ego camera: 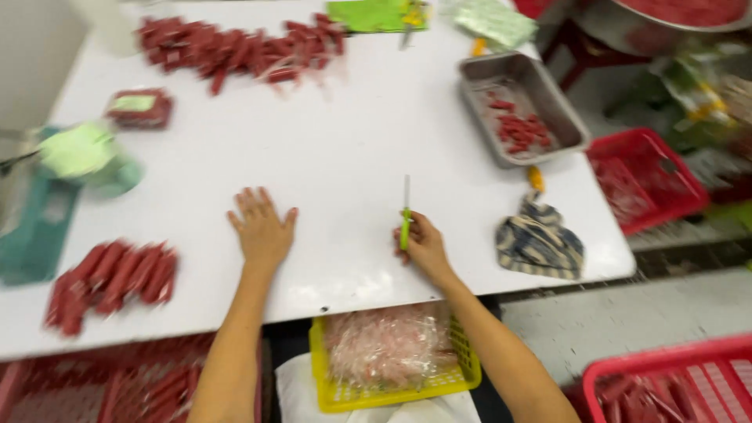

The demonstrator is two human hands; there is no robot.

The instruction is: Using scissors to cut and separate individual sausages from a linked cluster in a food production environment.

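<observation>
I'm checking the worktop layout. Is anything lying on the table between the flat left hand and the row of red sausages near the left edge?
Nothing visible. The left hand lies flat on the white table, and bare tabletop runs from it to the red sausages. The right hand holds a green-handled tool on the other side.

Left hand (262,227) flat, fingers (252,200) spread — right hand (423,244) fisted, forearms outstretched
</observation>
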